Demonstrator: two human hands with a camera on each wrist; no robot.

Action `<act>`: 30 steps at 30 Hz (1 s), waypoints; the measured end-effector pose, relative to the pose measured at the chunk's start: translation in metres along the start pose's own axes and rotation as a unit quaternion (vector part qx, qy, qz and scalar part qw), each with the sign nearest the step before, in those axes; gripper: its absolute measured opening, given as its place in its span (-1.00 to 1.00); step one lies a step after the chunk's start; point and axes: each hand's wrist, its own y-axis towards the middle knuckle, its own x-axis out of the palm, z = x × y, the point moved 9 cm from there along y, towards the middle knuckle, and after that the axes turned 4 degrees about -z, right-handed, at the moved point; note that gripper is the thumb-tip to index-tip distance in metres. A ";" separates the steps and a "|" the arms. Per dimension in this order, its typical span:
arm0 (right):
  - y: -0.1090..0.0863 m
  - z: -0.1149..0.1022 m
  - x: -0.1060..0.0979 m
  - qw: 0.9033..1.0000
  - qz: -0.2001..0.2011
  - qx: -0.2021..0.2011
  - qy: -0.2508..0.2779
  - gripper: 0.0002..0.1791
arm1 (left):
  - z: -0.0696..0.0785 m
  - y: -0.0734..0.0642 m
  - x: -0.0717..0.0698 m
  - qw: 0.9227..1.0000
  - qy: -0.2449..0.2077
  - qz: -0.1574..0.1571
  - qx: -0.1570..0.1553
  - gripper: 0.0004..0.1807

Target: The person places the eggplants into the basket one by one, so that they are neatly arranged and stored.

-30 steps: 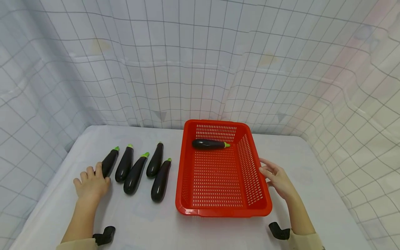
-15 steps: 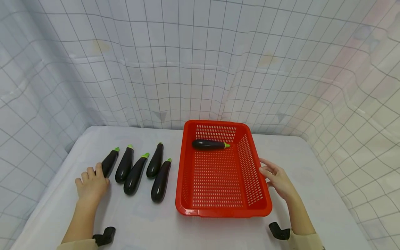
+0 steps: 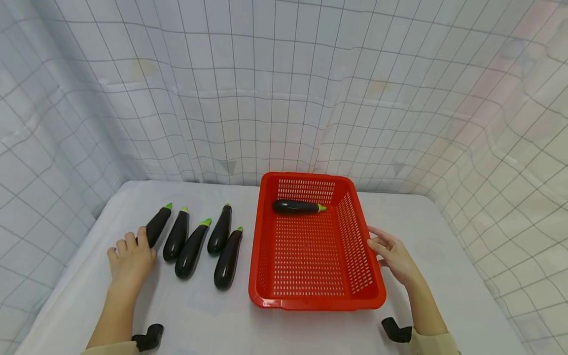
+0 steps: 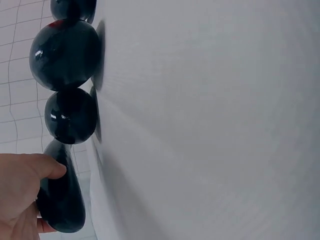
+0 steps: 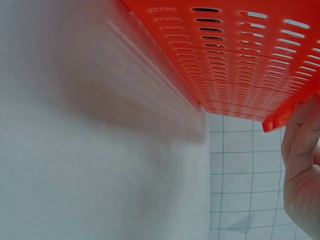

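On the left side of the head view my left hand (image 3: 132, 258) grips a dark purple eggplant (image 3: 158, 225) with a green stem. In the left wrist view the thumb lies along that eggplant (image 4: 64, 200), with fingers on its far side. Just right of the hand, several more eggplants (image 3: 176, 235) lie on the white cloth. My right hand (image 3: 396, 259) rests its fingertips at the right rim of a red plastic basket (image 3: 377, 276). One eggplant (image 3: 296, 207) lies crosswise inside, near the basket's back wall.
White cloth (image 3: 213, 325) covers the table, and a white grid-patterned curtain (image 3: 288, 98) surrounds its back and sides. Black wrist pieces (image 3: 148, 337) sit at both sleeves. The basket's raised walls stand between the right hand and the loose eggplants.
The eggplant in my left hand has shifted slightly, its stem end moving up and to the right. My right hand stays at the basket rim. The head view has tilted a little.
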 end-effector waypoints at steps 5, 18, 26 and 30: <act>-0.001 0.000 0.001 1.000 -0.004 -0.001 0.005 -0.40 | 0.010 0.001 -0.004 1.000 0.003 0.010 0.012 -0.45; -0.001 0.000 0.002 1.000 -0.008 -0.003 0.007 -0.40 | 0.046 0.008 -0.017 0.996 0.020 0.055 0.065 -0.45; -0.001 0.000 0.001 1.000 -0.006 -0.003 0.006 -0.40 | 0.070 0.019 -0.017 0.995 0.029 0.054 0.084 -0.42; -0.001 0.000 0.001 1.000 -0.002 -0.002 0.001 -0.40 | 0.086 0.023 -0.020 0.992 0.032 0.070 0.104 -0.43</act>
